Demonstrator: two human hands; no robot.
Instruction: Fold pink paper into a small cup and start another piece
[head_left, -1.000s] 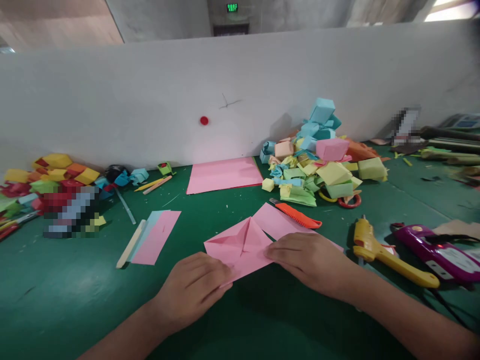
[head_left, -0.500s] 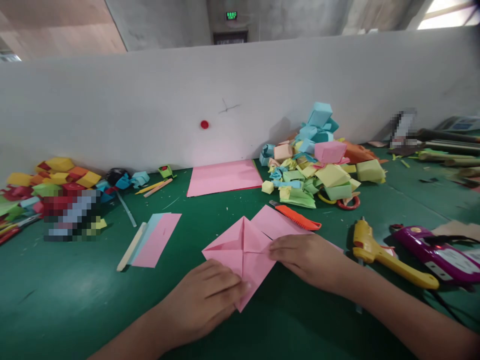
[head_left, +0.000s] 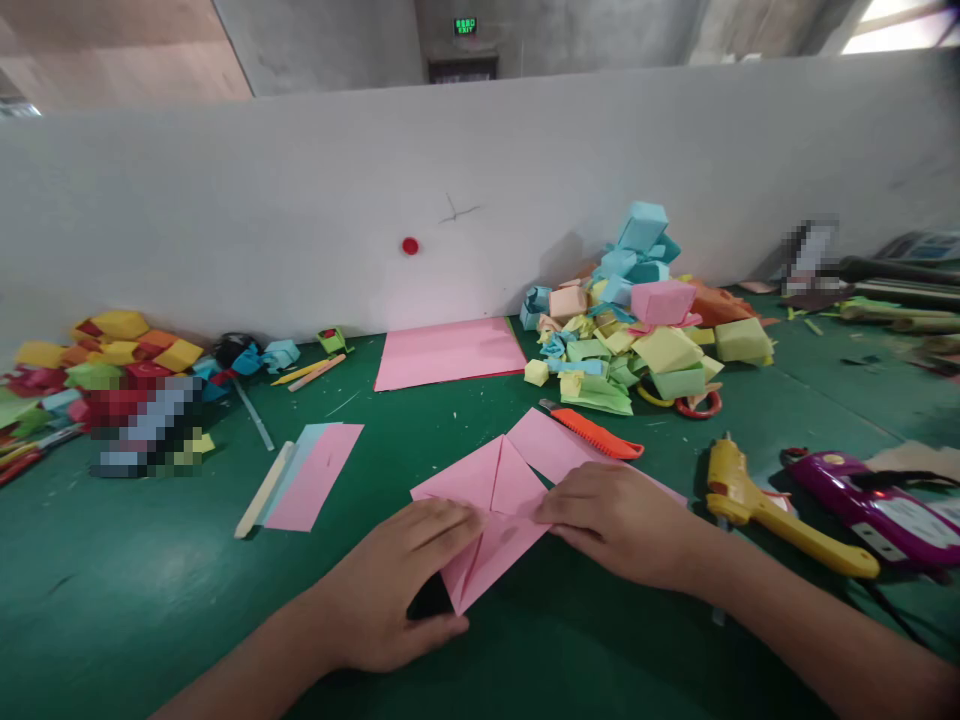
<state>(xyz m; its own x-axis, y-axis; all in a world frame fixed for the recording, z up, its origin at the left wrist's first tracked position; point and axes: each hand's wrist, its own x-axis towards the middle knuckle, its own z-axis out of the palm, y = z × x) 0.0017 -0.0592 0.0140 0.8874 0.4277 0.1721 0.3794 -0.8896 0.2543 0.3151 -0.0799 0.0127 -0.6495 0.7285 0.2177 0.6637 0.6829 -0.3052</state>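
A folded square of pink paper [head_left: 504,545] lies turned on its corner in front of me, its flaps creased toward the centre. My left hand [head_left: 401,580] rests its fingers on the paper's left side, with the thumb spread away near the bottom corner. At the right corner, my right hand [head_left: 592,515] pinches the paper's edge between fingers and thumb. Partly under my right hand is another pink sheet [head_left: 551,440]. An orange utility knife [head_left: 600,433] lies across that sheet.
Pink sheets [head_left: 450,355] lie by the white partition [head_left: 300,220]. Folded paper pieces [head_left: 667,350] pile up at back right, more [head_left: 120,350] at left. A yellow glue gun [head_left: 780,520] and purple device [head_left: 877,510] sit right; paper strips [head_left: 319,475] and a wooden stick [head_left: 266,490] left.
The folded paper has turned slightly clockwise. My left hand has moved up from its lower edge onto its left side, the thumb opening away. My right hand stays at the right corner.
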